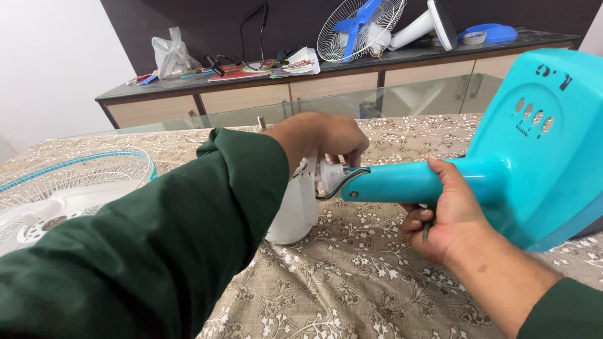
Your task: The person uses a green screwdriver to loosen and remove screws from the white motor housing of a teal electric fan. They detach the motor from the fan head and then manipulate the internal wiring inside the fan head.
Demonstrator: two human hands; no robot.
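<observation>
My right hand (440,216) is wrapped round the turquoise neck (402,184) of a table fan stand, whose wide turquoise base (540,144) tilts up at the right. A thin dark tool is pinched under the same fingers. My left hand (323,138) grips the white motor housing (298,210) where it joins the neck; a black cable (333,188) loops at that joint. My green sleeve hides much of the housing. Both parts rest over a floral tablecloth (352,282).
A white fan grille with a turquoise rim (69,182) lies at the left on the table. Behind stands a long sideboard (264,97) bearing a plastic bag, papers, cables, another fan with blue blades (358,28) and a blue part.
</observation>
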